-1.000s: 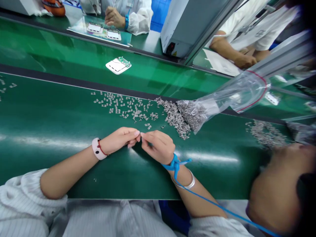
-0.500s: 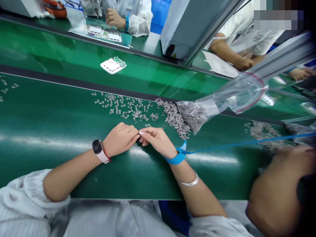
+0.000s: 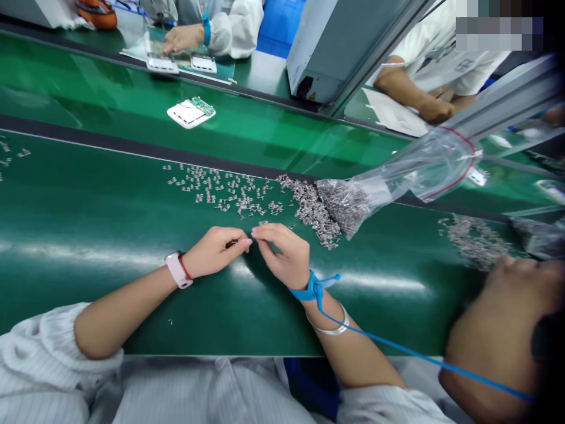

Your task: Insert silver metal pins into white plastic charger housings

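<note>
Over the green worktop, my left hand (image 3: pixel 218 251) is closed, thumb and fingertips pinched together; whatever lies between them is too small to make out. My right hand (image 3: pixel 286 252) faces it, its fingers bent to a pinch at the tips, which almost touch the left fingertips. Any piece in that pinch is hidden. Just beyond both hands lie scattered small metal clips or terminals (image 3: pixel 210 187). To their right is a denser heap of the same parts (image 3: pixel 312 213), beside a clear plastic bag (image 3: pixel 382 188) filled with more of them.
A blue wrist cord (image 3: pixel 410 348) runs from my right wrist toward the lower right. Another person's head (image 3: pixel 494 335) is close on the right, near another pile of parts (image 3: pixel 477 240). A white casing with a circuit board (image 3: pixel 190 113) lies on the belt beyond. Co-workers sit opposite.
My fingertips have drawn slightly apart and my right hand has turned, its cord dropping lower. The white casing has shifted a little left. The opposite co-worker's hand has moved left over a casing.
</note>
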The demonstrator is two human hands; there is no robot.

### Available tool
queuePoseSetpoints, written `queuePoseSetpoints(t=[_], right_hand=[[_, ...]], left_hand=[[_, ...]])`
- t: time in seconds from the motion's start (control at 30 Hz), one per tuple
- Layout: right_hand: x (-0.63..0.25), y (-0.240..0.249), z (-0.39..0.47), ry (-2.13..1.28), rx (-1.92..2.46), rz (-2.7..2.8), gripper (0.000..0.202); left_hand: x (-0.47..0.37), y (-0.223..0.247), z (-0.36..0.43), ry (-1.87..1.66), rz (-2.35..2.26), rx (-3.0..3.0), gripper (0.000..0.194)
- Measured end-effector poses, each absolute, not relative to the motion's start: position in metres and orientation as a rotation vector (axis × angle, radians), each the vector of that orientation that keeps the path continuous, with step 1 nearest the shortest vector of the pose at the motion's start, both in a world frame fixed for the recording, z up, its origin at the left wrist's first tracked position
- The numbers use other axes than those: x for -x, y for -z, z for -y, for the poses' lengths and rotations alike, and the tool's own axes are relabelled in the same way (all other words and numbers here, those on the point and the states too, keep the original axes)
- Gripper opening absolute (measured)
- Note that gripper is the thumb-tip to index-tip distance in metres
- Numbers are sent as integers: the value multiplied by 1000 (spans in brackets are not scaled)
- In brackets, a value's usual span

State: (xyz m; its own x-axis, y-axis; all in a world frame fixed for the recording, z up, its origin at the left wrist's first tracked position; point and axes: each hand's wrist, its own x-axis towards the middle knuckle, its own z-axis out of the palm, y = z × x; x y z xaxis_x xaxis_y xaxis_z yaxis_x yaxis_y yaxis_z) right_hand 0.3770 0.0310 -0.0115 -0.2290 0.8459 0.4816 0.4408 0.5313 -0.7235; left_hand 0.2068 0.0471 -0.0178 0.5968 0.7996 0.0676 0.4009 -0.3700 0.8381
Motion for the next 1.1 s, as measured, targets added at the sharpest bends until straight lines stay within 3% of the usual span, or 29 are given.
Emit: queuePoseSetpoints(t=[0.17,0.37,0.63,0.9,1.1], right_hand=[[-393,13,-44,-277,1156,1843,15],[-423,38,-76,-457,1511,1762,12],[-422,33,-74,-384,1431,1761,15],[-390,16,-50,-920,1114,1947,16],[-380,22,-47,-991,1052,1964,14]], left_hand=[[-206,16,-49,-589,-900,-1625,34],[-207,17,-49,-607,-1012,-1733,26],[-207,22,-52,-633,-1020,-1729,30],[-209,29,-51,-766,-906,-1516,45],[-207,32,-47,-728,-911,-1701,51]])
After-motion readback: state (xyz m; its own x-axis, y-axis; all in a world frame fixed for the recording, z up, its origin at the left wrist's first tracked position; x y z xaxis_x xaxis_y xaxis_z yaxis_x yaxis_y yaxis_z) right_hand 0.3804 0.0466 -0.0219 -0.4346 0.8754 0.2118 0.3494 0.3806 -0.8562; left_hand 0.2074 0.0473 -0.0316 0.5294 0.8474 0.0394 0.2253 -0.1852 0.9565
